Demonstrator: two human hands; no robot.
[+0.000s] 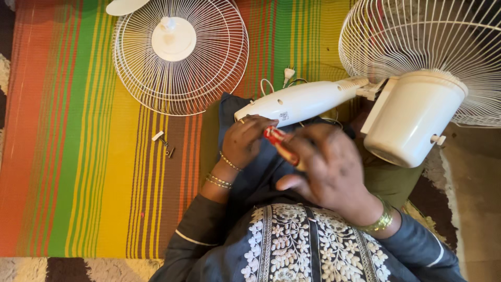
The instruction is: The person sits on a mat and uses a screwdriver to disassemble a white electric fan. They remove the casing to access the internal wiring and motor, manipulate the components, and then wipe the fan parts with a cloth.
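Right hand (329,169): raised over the lap, fingers curled around a red-handled screwdriver (282,147); handle gripped, tip end angled toward the white fan neck (302,100). Slightly blurred; exact finger placement not discernible.

Left hand (248,141): fingers bent, pressed down on the near edge of the fan neck and on the dark cloth (229,112) beneath it. Nothing pinched between the fingers as far as visible.

Fan neck: lying across the lap, long axis running left to right, joined at its right end to the white motor housing (415,117). Motor housing: cylindrical, resting at the right with the rear fan guard (433,36) attached behind it.

Front fan guard (180,55): detached, lying flat on the striped mat (68,156), well apart from the motor housing, with a round white centre cap. Edge of a white blade (125,6) visible at the top margin, just beside this guard.

Small loose fasteners (164,143): lying on the mat, left of the left hand, near the lower rim of the front guard.

White power plug (288,74) and cord: on the mat behind the fan neck.

Bangles on both wrists; dark sleeves and embroidered garment at the bottom of the view.
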